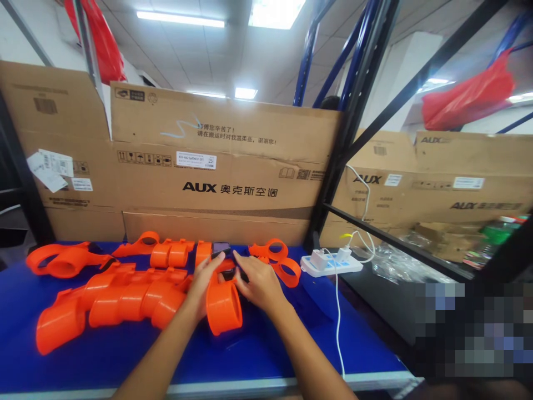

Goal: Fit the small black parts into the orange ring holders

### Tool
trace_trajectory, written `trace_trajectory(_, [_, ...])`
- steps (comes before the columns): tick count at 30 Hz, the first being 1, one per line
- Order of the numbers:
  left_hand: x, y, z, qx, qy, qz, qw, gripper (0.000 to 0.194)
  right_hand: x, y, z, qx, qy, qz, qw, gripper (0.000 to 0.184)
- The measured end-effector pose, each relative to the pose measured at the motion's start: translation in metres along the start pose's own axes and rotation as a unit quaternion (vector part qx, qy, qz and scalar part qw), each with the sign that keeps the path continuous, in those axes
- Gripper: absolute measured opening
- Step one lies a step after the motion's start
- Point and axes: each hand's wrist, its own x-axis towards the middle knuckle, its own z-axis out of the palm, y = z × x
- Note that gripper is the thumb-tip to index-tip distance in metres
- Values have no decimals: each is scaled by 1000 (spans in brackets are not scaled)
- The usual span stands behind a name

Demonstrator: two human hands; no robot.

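My left hand (203,280) is closed around an orange plastic tape dispenser (224,311), whose wide ring faces down toward me. From the other side my right hand (261,282) grips the same dispenser, fingers bent at a dark part between the hands; that part is mostly hidden. Left of my hands lies a row of orange dispenser bodies (132,300) on the blue tabletop (137,361). Behind, a small dark grey box-like item (221,248) stands beside another orange ring (204,254). Right of my right hand are orange pieces with open rings (288,272).
More orange dispensers (66,260) lie at the back left. A white power strip (331,262) with plugs and a cable stands at the right. Cardboard panels (229,166) wall off the back. A black rack post (333,189) rises at the right.
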Motion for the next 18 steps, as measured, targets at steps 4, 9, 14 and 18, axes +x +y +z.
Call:
trace_trajectory(4, [-3,0,2,-1,-22,-2,1000,39,-3,2,5,-33,5,-3,999,51])
trace_trajectory(9, [-4,-2,1,27,-30,6,999,41,-7,2,16,-28,0,25,999,61])
trace_trajectory(14, [-4,0,1,37,-31,14,999,39,-7,1,20,-16,-10,26,999,60])
trace_trajectory(18, [-5,0,2,41,-30,15,999,41,-8,2,19,-21,-5,18,1000,58])
